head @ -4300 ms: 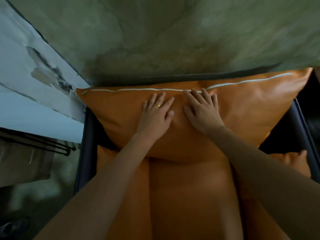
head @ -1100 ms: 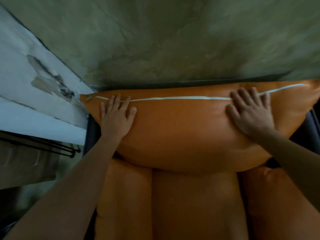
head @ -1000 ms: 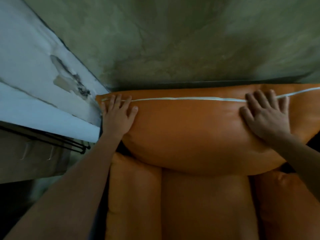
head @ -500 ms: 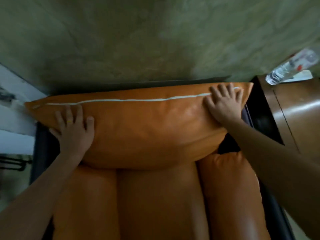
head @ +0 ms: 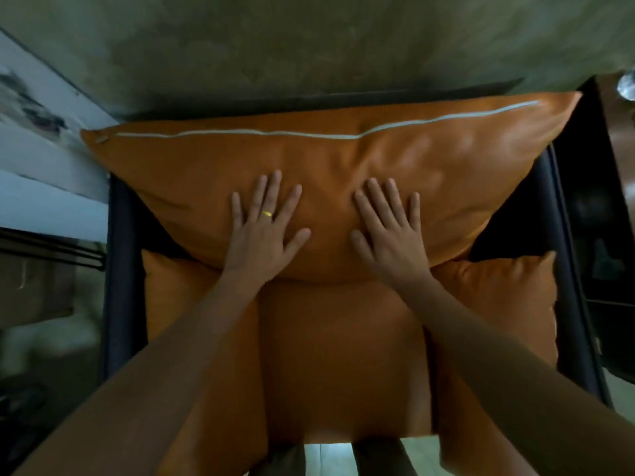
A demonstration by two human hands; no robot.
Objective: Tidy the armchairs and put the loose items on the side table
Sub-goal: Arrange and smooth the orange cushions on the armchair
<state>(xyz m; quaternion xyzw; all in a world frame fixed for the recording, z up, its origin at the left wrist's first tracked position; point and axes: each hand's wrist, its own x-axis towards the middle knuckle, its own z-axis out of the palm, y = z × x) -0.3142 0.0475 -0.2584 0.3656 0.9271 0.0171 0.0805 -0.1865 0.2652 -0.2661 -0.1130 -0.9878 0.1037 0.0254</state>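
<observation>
Armchair [head: 117, 304] tidy-up, front to back: the seat cushion [head: 343, 355] sits low between two side cushions [head: 498, 321]. Right behind it the big orange back cushion [head: 343, 159] is propped at the rear of the chair, long axis running left to right, with white piping [head: 261, 132] along its top edge. The left hand [head: 264, 235] and right hand [head: 390, 235] are planted side by side on its lower middle. There's no real grip on anything, just flat palms and spread fingers pressing in. Its right corner rides higher than the left in this view, so it probably wants levelling. What looks like the side table [head: 615, 125] is far right, nearer the right hand.
</observation>
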